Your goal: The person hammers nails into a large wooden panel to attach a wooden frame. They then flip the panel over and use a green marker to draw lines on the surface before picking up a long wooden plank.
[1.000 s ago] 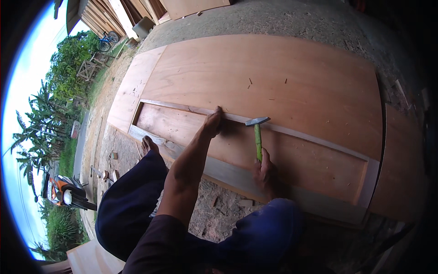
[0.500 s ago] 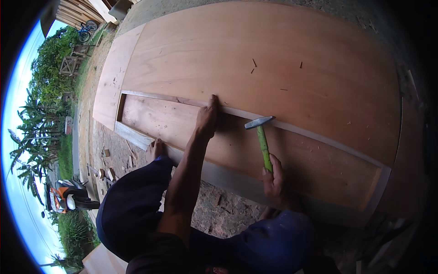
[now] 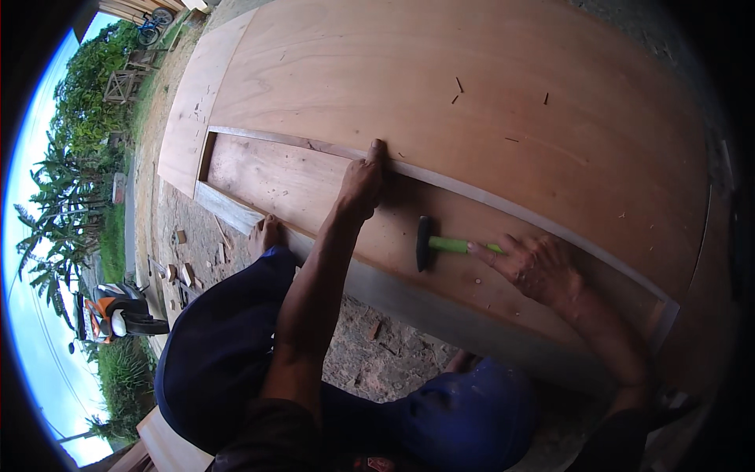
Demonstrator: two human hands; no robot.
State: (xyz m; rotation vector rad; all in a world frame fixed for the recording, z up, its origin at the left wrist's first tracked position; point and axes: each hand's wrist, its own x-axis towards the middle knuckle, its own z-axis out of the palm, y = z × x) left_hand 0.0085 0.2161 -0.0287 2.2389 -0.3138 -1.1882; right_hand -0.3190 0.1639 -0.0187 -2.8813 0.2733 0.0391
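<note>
While in right hand, hammer sideways, head leftward.

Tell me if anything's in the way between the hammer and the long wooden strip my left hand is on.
Nothing visible is. Between the hammer, held in your right hand, and the wooden strip, only the recessed panel and some shadow show. Your left hand sits on that strip, off to the hammer's left.

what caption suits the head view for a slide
Left hand on a wooden frame, right hand gripping a green-handled hammer.
</note>
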